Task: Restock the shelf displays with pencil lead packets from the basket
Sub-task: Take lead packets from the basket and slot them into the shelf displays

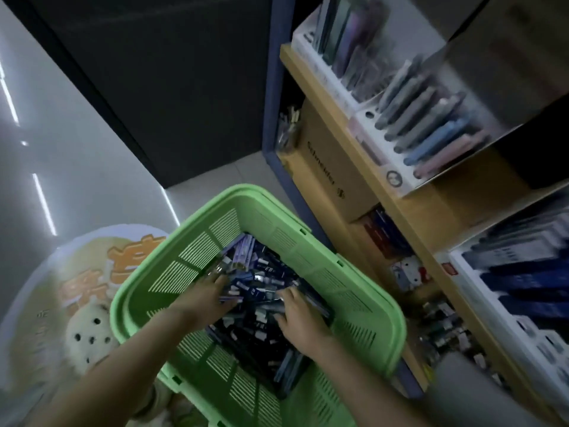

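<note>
We face a wooden shelf unit (409, 217) on the right, with white display trays (397, 167) of slim packets on its far level and another tray (492, 303) nearer. Left of it a green slatted basket (277, 208) stands on the floor. Dark pencil lead packets (261, 291) lie heaped inside it. Our left hand (206, 298) and right hand (300, 322) rest on the heap, fingers spread and released, clasping nothing.

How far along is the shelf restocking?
Done: the white displays hold rows of packets, though gaps show. In hand: left hand and right hand are on the pile in the green basket, nothing lifted yet. Left: that whole pile to shelve.
</note>
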